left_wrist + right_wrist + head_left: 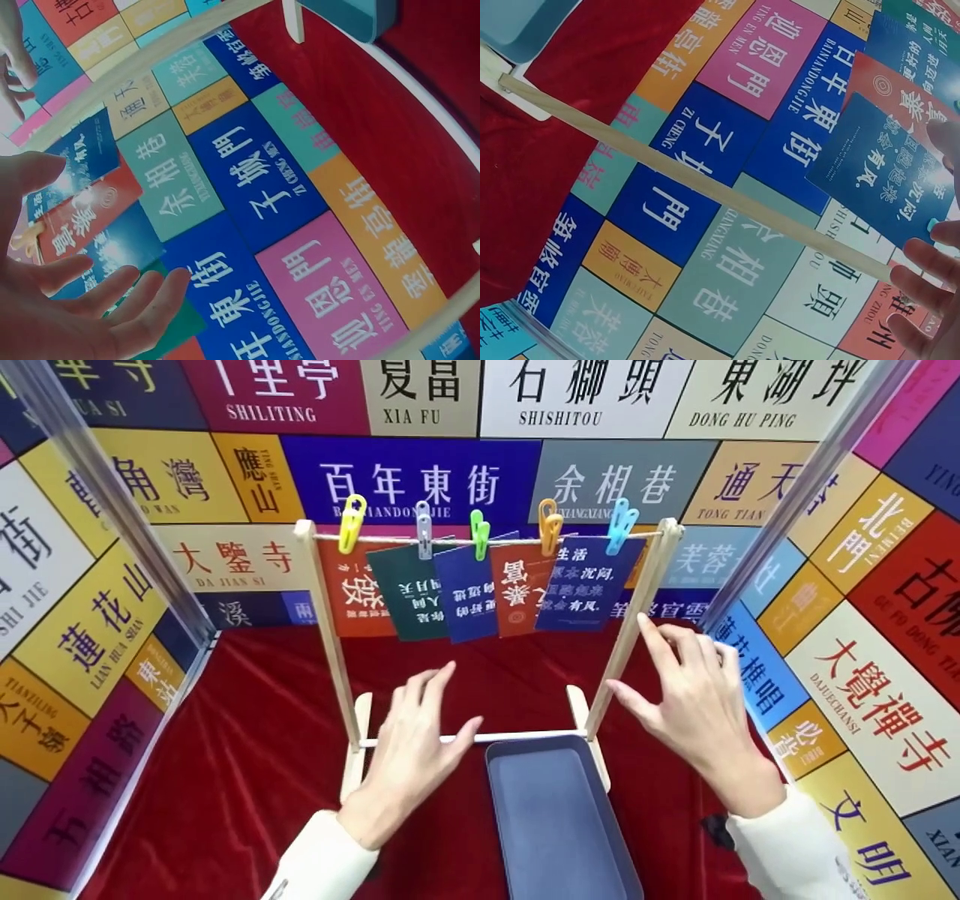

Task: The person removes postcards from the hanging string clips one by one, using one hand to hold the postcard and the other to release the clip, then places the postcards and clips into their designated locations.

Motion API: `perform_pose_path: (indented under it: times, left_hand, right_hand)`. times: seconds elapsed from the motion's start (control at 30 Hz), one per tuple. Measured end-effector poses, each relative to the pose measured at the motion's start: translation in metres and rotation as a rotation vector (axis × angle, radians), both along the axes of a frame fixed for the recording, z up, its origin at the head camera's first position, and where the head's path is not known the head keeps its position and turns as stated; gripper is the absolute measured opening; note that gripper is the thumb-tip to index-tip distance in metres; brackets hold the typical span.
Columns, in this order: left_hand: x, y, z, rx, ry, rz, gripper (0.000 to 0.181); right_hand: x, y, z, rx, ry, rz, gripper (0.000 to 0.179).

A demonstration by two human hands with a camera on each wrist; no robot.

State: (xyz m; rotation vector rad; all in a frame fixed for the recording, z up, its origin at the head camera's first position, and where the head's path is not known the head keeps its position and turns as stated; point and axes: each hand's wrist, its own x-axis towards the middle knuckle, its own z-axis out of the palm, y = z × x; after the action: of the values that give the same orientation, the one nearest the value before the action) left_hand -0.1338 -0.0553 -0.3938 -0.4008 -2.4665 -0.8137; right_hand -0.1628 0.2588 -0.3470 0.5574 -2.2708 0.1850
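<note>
Several printed cards hang in a row from a string (450,541) on a wooden frame. The blue card at the right end (581,589) hangs under a light blue clothespin (621,526); beside it an orange clothespin (550,526) holds a red card (516,594). Yellow (351,525), grey (424,531) and green (479,535) clothespins sit farther left. My left hand (412,742) is held in the air before the cards, fingers apart, holding nothing. My right hand (694,697) is beside the frame's right post (628,637), fingers spread; whether a fingertip touches the post I cannot tell.
A dark grey tray (551,817) lies on the red cloth (217,780) at the frame's front right. The frame's white lower bar (517,736) runs behind it. Walls with colourful place-name panels (412,472) stand behind and on both sides.
</note>
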Motion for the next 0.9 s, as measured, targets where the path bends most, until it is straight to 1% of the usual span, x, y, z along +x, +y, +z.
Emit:
perform_pose_path:
  times: [0.1, 0.2, 0.37, 0.47, 0.57, 0.7, 0.9]
  left_hand:
    - [-0.003, 0.007, 0.005, 0.023, -0.026, -0.017, 0.069]
    - [-0.008, 0.014, 0.007, 0.038, -0.019, -0.030, 0.067]
    - [-0.015, 0.024, 0.010, 0.028, 0.010, -0.012, 0.062]
    - [-0.018, 0.030, 0.013, 0.044, -0.003, -0.003, 0.060]
    - [-0.023, 0.035, 0.016, 0.084, -0.030, -0.015, 0.058]
    - [-0.029, 0.040, 0.020, 0.155, -0.065, -0.055, 0.055]
    - [-0.040, 0.048, 0.023, 0.255, -0.088, -0.116, 0.051]
  right_hand:
    - [-0.003, -0.001, 0.002, -0.002, 0.010, 0.013, 0.078]
    - [-0.008, -0.002, 0.005, -0.020, 0.046, 0.035, 0.080]
    - [-0.015, -0.003, 0.014, -0.039, 0.081, 0.036, 0.085]
    - [-0.019, -0.004, 0.019, -0.041, 0.080, 0.038, 0.085]
    - [-0.023, -0.004, 0.023, -0.037, 0.081, 0.038, 0.087]
    - [-0.028, -0.003, 0.028, -0.029, 0.090, 0.034, 0.090]
    - [-0.036, -0.002, 0.037, -0.008, 0.085, 0.050, 0.089]
